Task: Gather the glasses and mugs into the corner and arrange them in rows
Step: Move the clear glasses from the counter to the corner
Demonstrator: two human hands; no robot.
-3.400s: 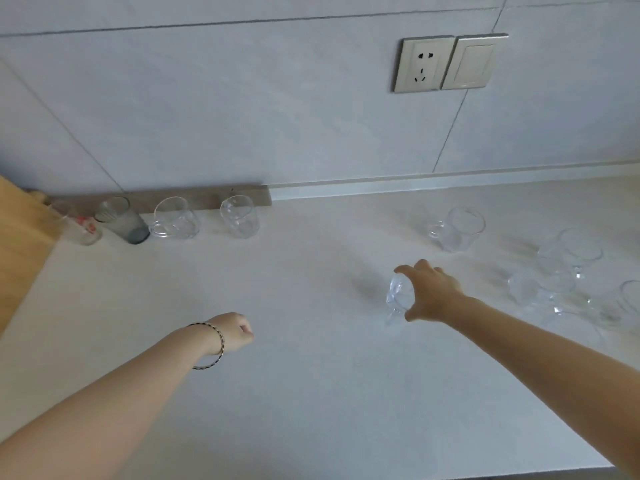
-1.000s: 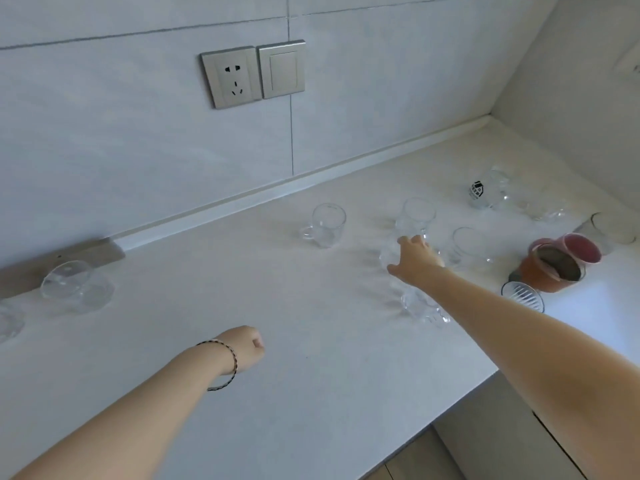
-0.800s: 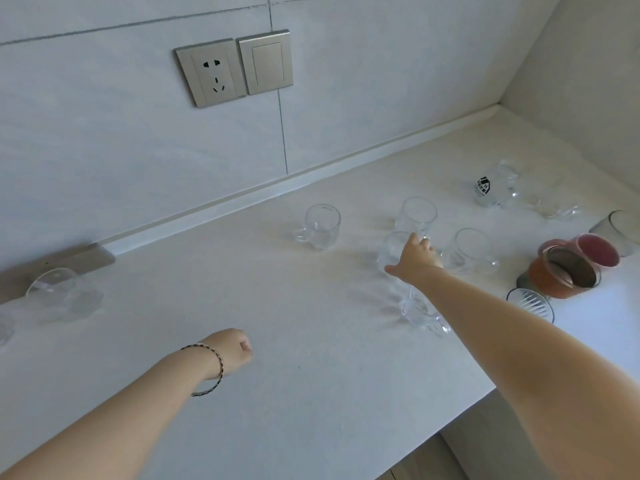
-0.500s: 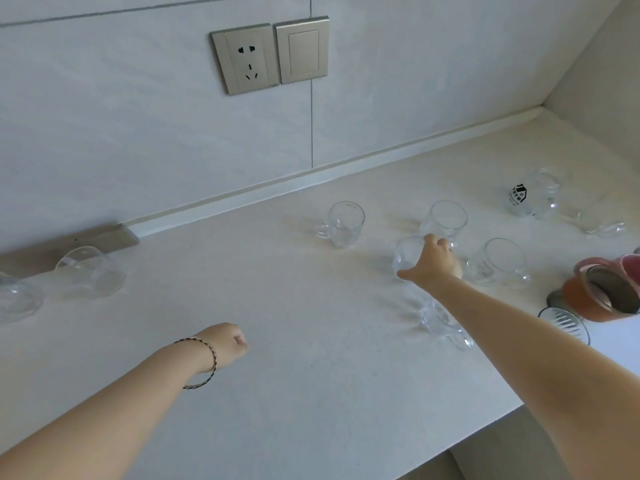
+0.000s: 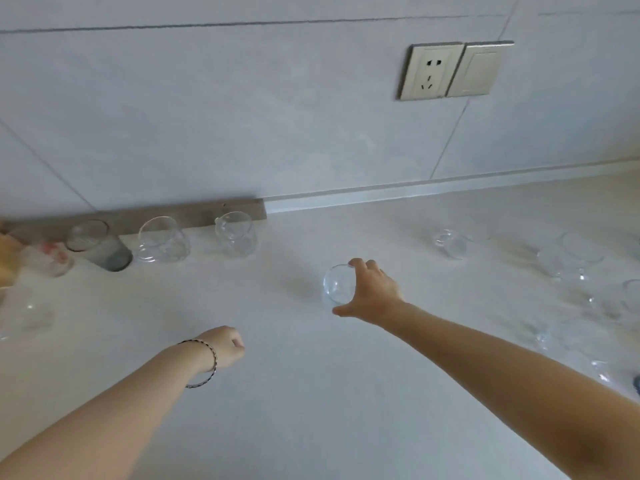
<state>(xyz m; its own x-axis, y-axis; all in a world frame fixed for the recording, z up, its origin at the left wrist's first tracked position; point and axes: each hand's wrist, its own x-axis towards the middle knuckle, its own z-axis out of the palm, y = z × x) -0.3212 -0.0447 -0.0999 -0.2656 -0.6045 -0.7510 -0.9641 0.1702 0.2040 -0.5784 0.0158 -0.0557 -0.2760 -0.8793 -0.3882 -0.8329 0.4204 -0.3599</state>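
My right hand [image 5: 372,292] grips a clear glass [image 5: 338,284] above the middle of the white counter [image 5: 311,393]. Along the wall at the back left stands a row: a glass with red print [image 5: 48,259], a grey tumbler [image 5: 100,245], a round clear glass [image 5: 161,240] and a clear mug [image 5: 237,233]. Another clear glass [image 5: 20,315] sits at the far left. A small clear mug [image 5: 450,242] and several blurred clear glasses [image 5: 575,261] stand at the right. My left hand [image 5: 223,348], with a bracelet on its wrist, is a closed fist holding nothing.
A socket and switch plate [image 5: 453,71] is on the tiled wall. A wooden surface [image 5: 5,258] borders the counter at the far left. A grey strip [image 5: 194,213] runs along the wall behind the row.
My right hand closed on a clear glass among the group at the right and carried it leftward. The view swung left, bringing the row by the wall back into sight. My left fist stayed put.
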